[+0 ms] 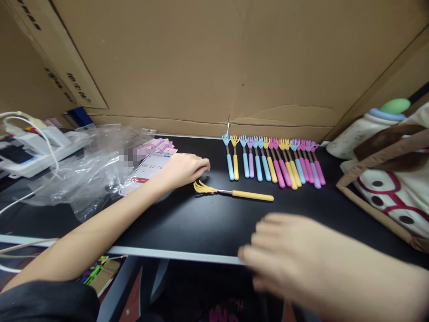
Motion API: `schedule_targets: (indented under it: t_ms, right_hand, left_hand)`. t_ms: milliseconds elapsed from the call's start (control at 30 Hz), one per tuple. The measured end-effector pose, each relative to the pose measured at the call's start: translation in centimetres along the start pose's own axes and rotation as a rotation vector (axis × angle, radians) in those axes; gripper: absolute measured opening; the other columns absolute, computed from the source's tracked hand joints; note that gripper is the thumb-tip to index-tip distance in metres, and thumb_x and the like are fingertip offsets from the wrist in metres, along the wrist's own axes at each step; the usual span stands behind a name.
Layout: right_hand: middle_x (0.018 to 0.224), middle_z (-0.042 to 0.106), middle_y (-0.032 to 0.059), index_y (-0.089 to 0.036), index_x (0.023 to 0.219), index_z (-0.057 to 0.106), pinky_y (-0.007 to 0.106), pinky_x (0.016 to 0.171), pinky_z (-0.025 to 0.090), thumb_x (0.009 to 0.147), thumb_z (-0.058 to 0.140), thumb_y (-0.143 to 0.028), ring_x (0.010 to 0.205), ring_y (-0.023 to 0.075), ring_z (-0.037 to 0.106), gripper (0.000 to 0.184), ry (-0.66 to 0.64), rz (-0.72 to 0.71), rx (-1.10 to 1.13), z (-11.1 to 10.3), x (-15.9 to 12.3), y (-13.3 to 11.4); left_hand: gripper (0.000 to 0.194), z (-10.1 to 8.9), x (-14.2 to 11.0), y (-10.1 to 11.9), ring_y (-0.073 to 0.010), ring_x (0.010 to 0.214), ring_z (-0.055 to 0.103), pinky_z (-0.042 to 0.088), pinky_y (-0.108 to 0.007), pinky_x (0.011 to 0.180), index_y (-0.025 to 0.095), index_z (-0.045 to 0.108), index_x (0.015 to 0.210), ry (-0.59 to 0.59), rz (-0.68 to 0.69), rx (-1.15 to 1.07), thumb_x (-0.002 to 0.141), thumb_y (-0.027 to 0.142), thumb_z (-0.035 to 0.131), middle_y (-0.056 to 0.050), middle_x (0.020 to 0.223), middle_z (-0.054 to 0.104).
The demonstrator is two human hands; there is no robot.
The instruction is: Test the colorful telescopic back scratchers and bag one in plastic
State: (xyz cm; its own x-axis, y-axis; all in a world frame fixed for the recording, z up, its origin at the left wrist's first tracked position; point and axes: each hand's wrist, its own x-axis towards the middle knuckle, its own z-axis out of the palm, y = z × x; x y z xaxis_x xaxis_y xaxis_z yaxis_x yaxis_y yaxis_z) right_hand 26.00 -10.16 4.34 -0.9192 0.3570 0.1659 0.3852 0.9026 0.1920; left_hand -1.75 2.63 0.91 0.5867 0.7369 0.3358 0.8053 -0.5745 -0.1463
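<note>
A yellow back scratcher (248, 195) lies flat on the black tabletop, its claw end toward the left and its handle toward the right. Just beyond that claw is my left hand (191, 169), palm down with fingers curled in; what they hold, if anything, is hidden. My right hand (284, 252), blurred by motion, hovers over the front table edge, apart from the scratcher. Behind, a row of several back scratchers (270, 163) in blue, yellow, purple and pink lies with claws toward the back wall. Pink printed packets (161, 145) sit behind my left wrist.
A phone (147, 166) showing a timer lies partly under my left forearm. Clear plastic bags (94, 165) and a white power strip (43, 152) with cables are at left. At right stand a bottle (362, 132) and a cloth bag (395, 192). Cardboard (214, 58) walls the back.
</note>
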Motion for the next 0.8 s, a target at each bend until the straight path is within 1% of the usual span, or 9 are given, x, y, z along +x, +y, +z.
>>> schedule_targets:
  t_ms: [67, 100, 133, 200, 267, 367, 500, 633, 800]
  right_hand:
    - [0.073, 0.064, 0.0021, -0.023, 0.081, 0.063, 0.028, 0.061, 0.043, 0.091, 0.053, -0.031, 0.065, 0.0151, 0.059, 0.016, -0.039, 0.046, -0.024, 0.2, 2.6, 3.4]
    - [0.070, 0.064, 0.0015, -0.021, 0.081, 0.063, 0.028, 0.059, 0.041, 0.090, 0.053, -0.028, 0.063, 0.0150, 0.059, 0.016, -0.053, 0.080, -0.028, 0.6, 3.6, 4.9]
    - [0.070, 0.064, 0.0013, -0.020, 0.082, 0.063, 0.027, 0.057, 0.038, 0.091, 0.052, -0.026, 0.062, 0.0148, 0.059, 0.015, -0.051, 0.116, -0.033, 1.0, 4.4, 6.3]
    - [0.079, 0.068, 0.0009, -0.021, 0.090, 0.064, 0.025, 0.057, 0.037, 0.092, 0.050, -0.028, 0.068, 0.0143, 0.062, 0.015, -0.059, 0.163, 0.033, 2.2, 5.1, 8.4]
    - [0.085, 0.070, 0.0010, -0.022, 0.093, 0.064, 0.024, 0.058, 0.036, 0.093, 0.050, -0.033, 0.072, 0.0142, 0.063, 0.018, -0.064, 0.192, 0.103, 3.4, 5.0, 9.5]
    - [0.086, 0.070, 0.0005, -0.022, 0.096, 0.063, 0.023, 0.058, 0.036, 0.091, 0.052, -0.038, 0.072, 0.0136, 0.063, 0.020, -0.080, 0.196, 0.188, 4.6, 4.3, 9.8]
    - [0.088, 0.070, 0.0001, -0.022, 0.097, 0.061, 0.024, 0.058, 0.036, 0.091, 0.051, -0.036, 0.072, 0.0139, 0.063, 0.018, -0.081, 0.201, 0.213, 5.5, 3.5, 9.7]
    - [0.089, 0.070, 0.0004, -0.023, 0.097, 0.060, 0.024, 0.059, 0.037, 0.092, 0.049, -0.035, 0.074, 0.0141, 0.063, 0.017, -0.087, 0.216, 0.231, 5.8, 3.3, 9.8]
    - [0.089, 0.070, 0.0011, -0.023, 0.098, 0.060, 0.025, 0.060, 0.038, 0.093, 0.047, -0.035, 0.076, 0.0149, 0.064, 0.019, -0.083, 0.226, 0.247, 5.9, 3.4, 9.7]
  left_hand:
    - [0.018, -0.2, 0.0, 0.4, -0.0144, 0.075, 0.064, 0.028, -0.024, 0.054, 0.025, 0.064, 0.092, 0.060, 0.040, -0.019, 0.093, 0.026, 0.046, 0.003, 0.084, 0.070]
    - [0.018, -0.2, -0.1, 0.6, -0.0139, 0.075, 0.064, 0.029, -0.024, 0.055, 0.025, 0.064, 0.092, 0.088, 0.067, -0.029, 0.093, 0.026, 0.046, 0.003, 0.082, 0.069]
    - [0.019, -0.3, -0.1, 0.9, -0.0134, 0.075, 0.063, 0.030, -0.024, 0.056, 0.024, 0.064, 0.091, 0.111, 0.100, -0.040, 0.094, 0.026, 0.045, 0.003, 0.080, 0.068]
    - [0.021, -0.3, -0.2, 1.5, -0.0126, 0.074, 0.062, 0.031, -0.025, 0.057, 0.024, 0.064, 0.091, 0.133, 0.168, -0.059, 0.095, 0.029, 0.044, 0.003, 0.078, 0.067]
    - [0.020, -0.2, -0.2, 2.0, -0.0122, 0.072, 0.061, 0.031, -0.025, 0.057, 0.023, 0.064, 0.091, 0.113, 0.230, -0.081, 0.094, 0.034, 0.047, 0.003, 0.076, 0.065]
    - [0.016, 0.0, -0.4, 2.5, -0.0126, 0.071, 0.060, 0.031, -0.026, 0.056, 0.024, 0.063, 0.092, 0.053, 0.281, -0.104, 0.090, 0.037, 0.054, 0.003, 0.076, 0.064]
    - [0.015, 0.1, -0.5, 2.5, -0.0122, 0.073, 0.060, 0.030, -0.026, 0.055, 0.025, 0.063, 0.095, 0.000, 0.306, -0.128, 0.090, 0.036, 0.054, 0.004, 0.079, 0.064]
    - [0.014, 0.1, -0.4, 2.4, -0.0116, 0.074, 0.059, 0.029, -0.025, 0.055, 0.026, 0.062, 0.096, -0.031, 0.321, -0.146, 0.091, 0.035, 0.053, 0.003, 0.080, 0.063]
    - [0.015, 0.2, -0.5, 2.4, -0.0116, 0.077, 0.059, 0.030, -0.025, 0.056, 0.025, 0.063, 0.095, -0.040, 0.333, -0.148, 0.093, 0.034, 0.050, 0.002, 0.081, 0.063]
